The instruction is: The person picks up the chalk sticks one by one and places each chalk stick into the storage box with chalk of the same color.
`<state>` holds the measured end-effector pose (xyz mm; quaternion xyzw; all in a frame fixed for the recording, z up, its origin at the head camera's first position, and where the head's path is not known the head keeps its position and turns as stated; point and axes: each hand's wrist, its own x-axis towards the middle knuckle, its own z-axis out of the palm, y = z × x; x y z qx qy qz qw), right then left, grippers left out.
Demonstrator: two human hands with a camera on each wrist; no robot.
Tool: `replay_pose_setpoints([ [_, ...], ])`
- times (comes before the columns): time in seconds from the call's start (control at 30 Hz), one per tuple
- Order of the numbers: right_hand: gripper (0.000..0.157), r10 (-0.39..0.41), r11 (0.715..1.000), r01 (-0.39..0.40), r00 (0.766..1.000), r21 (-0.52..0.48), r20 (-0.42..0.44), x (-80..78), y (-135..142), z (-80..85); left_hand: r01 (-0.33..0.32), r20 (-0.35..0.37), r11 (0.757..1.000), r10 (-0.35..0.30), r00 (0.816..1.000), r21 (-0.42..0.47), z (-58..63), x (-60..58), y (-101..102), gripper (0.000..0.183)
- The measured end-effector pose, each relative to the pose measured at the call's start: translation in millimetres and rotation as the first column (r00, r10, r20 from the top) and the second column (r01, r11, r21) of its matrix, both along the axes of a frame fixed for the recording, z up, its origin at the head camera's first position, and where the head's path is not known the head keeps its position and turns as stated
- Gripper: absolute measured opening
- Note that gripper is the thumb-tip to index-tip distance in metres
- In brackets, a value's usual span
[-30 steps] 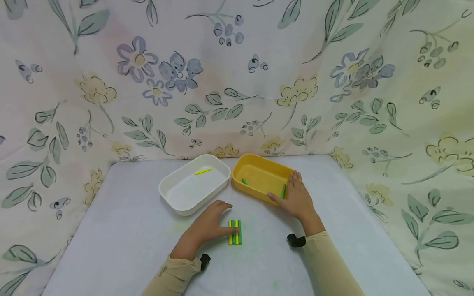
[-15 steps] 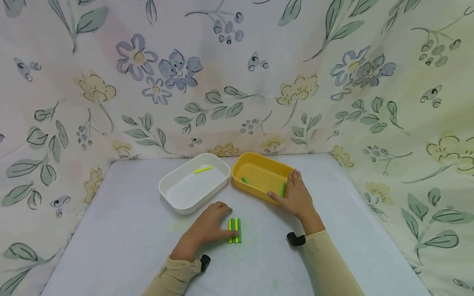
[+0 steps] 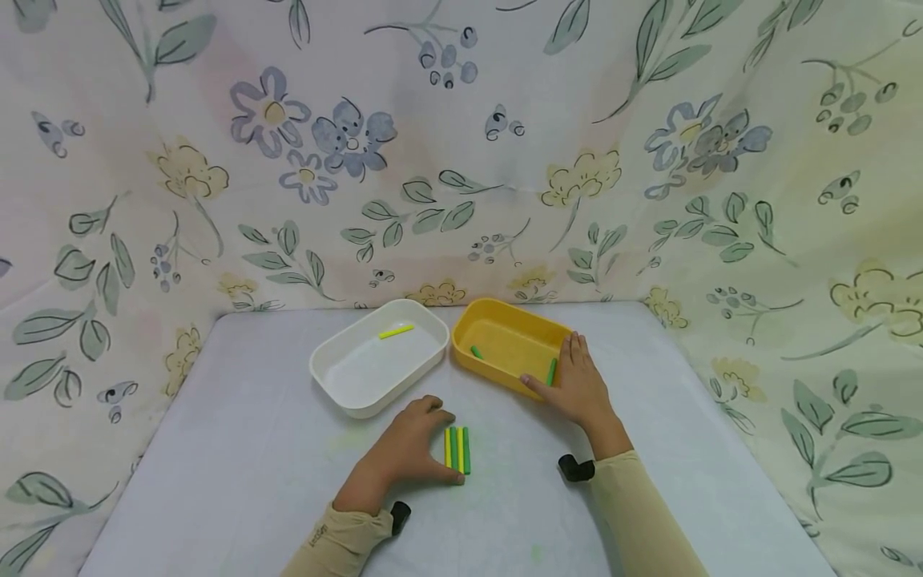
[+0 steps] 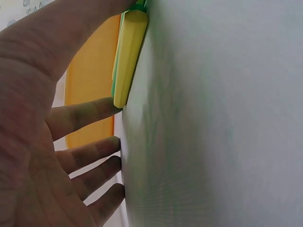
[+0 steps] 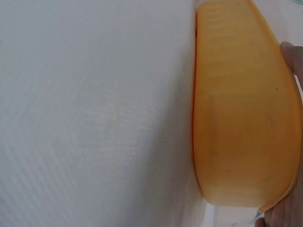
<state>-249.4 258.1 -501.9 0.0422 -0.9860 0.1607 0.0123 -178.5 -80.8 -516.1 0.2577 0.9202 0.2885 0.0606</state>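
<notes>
In the head view, several yellow and green sticks (image 3: 466,450), which look like chalk, lie side by side in a row on the cloth. My left hand (image 3: 405,450) spans the row, its thumb by the near ends and index finger by the far ends. A yellow stick (image 4: 129,61) shows close up in the left wrist view, the index fingertip against one end. My right hand (image 3: 580,385) holds the right end of the yellow tray (image 3: 490,370), thumb over the near rim and fingers along the end. Two green sticks (image 3: 551,372) lie inside that tray.
Left of the yellow tray stands a white tray (image 3: 339,393) with one yellow stick (image 3: 397,331) in it. Both trays stand near the back of the cloth-covered table (image 3: 245,449). A floral curtain (image 3: 433,160) hangs behind and at the sides.
The left thumb has slid from on top of the sticks to beside their near ends. The right hand, both trays and the row of sticks have stayed in place.
</notes>
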Motion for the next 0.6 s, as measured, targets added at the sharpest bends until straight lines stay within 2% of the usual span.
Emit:
replay_pose_setpoints([
  [0.17,0.136,-0.005,1.0,0.005,1.0,0.001,-0.002,-0.5,0.3,-1.7,0.004,-0.014,1.0,-0.004,1.0,-0.029,0.0,1.6,1.6,0.095],
  [0.33,0.135,-0.004,1.0,0.004,1.0,-0.006,-0.004,-0.6,0.6,-1.9,0.011,-0.02,1.0,-0.011,1.0,-0.014,3.2,2.5,4.1,0.088],
  [0.6,0.135,-0.001,1.0,0.001,1.0,-0.016,-0.005,-0.7,0.5,-1.9,0.007,-0.002,0.999,-0.007,1.0,-0.033,3.5,1.8,5.8,0.082],
])
